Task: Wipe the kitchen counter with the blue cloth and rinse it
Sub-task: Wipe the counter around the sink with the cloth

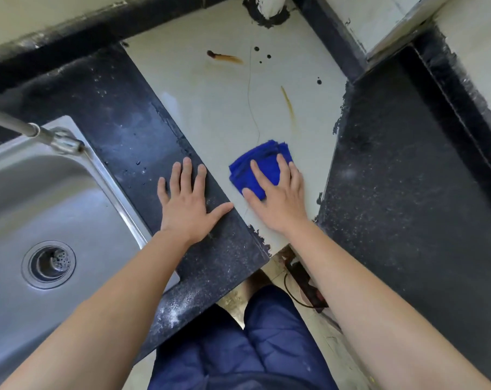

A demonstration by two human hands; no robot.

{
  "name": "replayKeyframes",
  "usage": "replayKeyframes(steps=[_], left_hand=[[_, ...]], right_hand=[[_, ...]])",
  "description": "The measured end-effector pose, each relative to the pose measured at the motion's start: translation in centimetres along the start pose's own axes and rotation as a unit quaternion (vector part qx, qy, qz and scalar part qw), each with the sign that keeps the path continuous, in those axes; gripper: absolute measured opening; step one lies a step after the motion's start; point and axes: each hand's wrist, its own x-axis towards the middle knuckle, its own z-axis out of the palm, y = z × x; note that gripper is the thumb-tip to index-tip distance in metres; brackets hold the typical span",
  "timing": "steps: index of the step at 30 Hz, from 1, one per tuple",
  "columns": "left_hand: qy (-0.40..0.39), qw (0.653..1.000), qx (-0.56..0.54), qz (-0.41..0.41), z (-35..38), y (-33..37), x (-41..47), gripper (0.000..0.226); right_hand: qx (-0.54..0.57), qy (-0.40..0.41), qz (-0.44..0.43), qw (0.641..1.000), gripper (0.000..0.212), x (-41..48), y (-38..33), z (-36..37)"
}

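- Right hand (278, 201), fingers spread, presses folded blue cloth (254, 167) on pale counter (210, 108) right of steel sink (27, 178).
- Left hand (186, 205) flat, fingers spread, nearer sink.
- Brown streaks (228, 58) unwiped; rinse pending.

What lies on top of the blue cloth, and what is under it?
The right hand presses flat on the cloth. Under it is the pale surface; any stain there is covered.

Steel sink (13, 178), seemingly tiled floor (331, 358).
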Motion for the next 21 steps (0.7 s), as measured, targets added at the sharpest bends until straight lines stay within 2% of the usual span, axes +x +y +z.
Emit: replayKeyframes(steps=[8,12,14,16,19,21], left_hand=[[-0.003,1.000,-0.008,-0.014,0.0,0.0,-0.1,0.101],[-0.017,0.999,0.011,-0.030,-0.1,0.2,0.1,0.104],[-0.026,0.999,0.016,-0.039,-0.3,0.4,0.2,0.105],[-0.021,0.999,0.016,-0.043,-0.6,0.6,0.1,0.105],[-0.006,0.999,0.016,-0.051,-1.5,1.0,0.0,0.105],[-0.001,0.998,0.012,-0.059,-2.1,1.4,0.1,0.106]], right_hand=[[-0.064,-0.018,-0.024,0.997,0.069,15.5,-3.3,-6.8],[-0.050,0.009,-0.040,0.998,0.068,20.6,-7.4,-7.7],[-0.059,0.016,-0.075,0.995,0.066,20.3,-9.3,-6.9],[-0.086,0.013,-0.154,0.984,0.065,17.7,-9.3,-5.2],[-0.092,0.016,-0.273,0.958,0.062,11.9,-5.2,-2.6],[-0.089,-0.006,-0.294,0.952,0.062,9.0,-0.4,-2.4]])
